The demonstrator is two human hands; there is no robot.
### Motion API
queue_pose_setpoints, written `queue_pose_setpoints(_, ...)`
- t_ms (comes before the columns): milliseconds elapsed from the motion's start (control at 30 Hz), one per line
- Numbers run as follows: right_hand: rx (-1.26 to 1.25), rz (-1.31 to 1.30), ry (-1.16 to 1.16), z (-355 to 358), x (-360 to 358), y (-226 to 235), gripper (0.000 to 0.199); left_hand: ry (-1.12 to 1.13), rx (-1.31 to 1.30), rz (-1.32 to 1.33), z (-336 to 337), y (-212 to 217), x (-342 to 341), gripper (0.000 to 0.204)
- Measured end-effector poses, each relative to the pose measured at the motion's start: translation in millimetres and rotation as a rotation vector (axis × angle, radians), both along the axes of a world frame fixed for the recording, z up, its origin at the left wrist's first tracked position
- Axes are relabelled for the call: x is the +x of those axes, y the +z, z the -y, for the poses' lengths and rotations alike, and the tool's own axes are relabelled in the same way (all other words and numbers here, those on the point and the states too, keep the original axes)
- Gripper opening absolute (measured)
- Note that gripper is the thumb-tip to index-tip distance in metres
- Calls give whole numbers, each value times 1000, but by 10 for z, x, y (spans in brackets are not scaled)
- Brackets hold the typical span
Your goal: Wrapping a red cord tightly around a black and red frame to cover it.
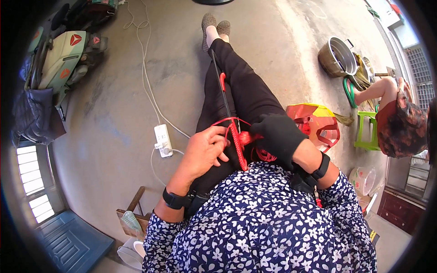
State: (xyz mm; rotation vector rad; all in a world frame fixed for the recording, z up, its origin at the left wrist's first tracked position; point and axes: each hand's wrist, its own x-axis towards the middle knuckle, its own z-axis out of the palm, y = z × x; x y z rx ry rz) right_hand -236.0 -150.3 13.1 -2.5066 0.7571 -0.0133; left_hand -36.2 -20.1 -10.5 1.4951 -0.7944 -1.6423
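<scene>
Along my lap lies a narrow dark strip or rod [224, 98], and red braided work [237, 145] covers its near end. A small red piece [222, 82] sits farther up it. My bare left hand [205, 152] is beside the braid on its left, fingers curled and pinching near a loop of red cord [226, 120]. On the other side my right hand [280, 136], in a black glove, closes around a red cord bundle [246, 137]. More loose red cord [265, 155] hangs below it. The glove hides the fingertips.
A red and yellow bag [327, 134] with red cord stands right of my legs. A white power strip [163, 140] with cables lies left. A scooter [63, 63] is far left. At right are a metal pot [337, 57] and a person by a green stool [366, 132].
</scene>
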Motion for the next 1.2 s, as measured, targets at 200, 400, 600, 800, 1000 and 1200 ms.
queue_pose_setpoints(200, 445, 189, -102, -107, 202, -206, 35, 8, 89, 51, 77, -39, -22, 43)
queue_pose_setpoints(400, 670, 466, -405, -9, 63, -39, 38, 620, -80, -270, 46, 149, 143, 23)
queue_pose_setpoints(600, 290, 631, -378, 37, 236, 264, 51, 816, -336, -815, -215, 659, 658, 26)
queue_pose_setpoints(800, 369, 487, 158, 123, 617, 148, 41, 533, -770, -757, -400, 1336, 597, 34)
queue_pose_setpoints(1000, 1474, 892, -309, 197, 311, 243, 11, 581, -337, -72, -233, 766, 441, 36)
queue_pose_setpoints(1200, 1625, 900, -449, -154, 75, 347, 5, 263, -288, 462, 202, 16, -274, 49)
